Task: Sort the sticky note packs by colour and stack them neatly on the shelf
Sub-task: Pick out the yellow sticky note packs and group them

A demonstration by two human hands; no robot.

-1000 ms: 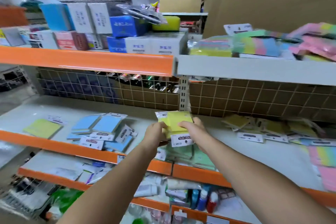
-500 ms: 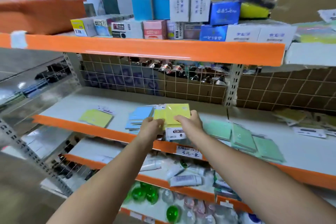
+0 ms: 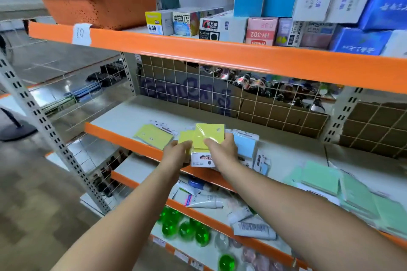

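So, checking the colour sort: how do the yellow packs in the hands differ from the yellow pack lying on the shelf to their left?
The held yellow packs are lifted off the shelf, gripped by the left hand and right hand; the shelf yellow pack lies flat, untouched. The held ones are several together; the shelf one looks single. Both are yellow.

1. The left hand [image 3: 176, 152] and right hand [image 3: 222, 149] carry the yellow sticky note packs [image 3: 203, 138] leftward along the shelf [image 3: 123, 136].
2. The packs now sit beside the lone yellow pack [image 3: 154, 136], ahead of the blue packs [image 3: 245, 145].
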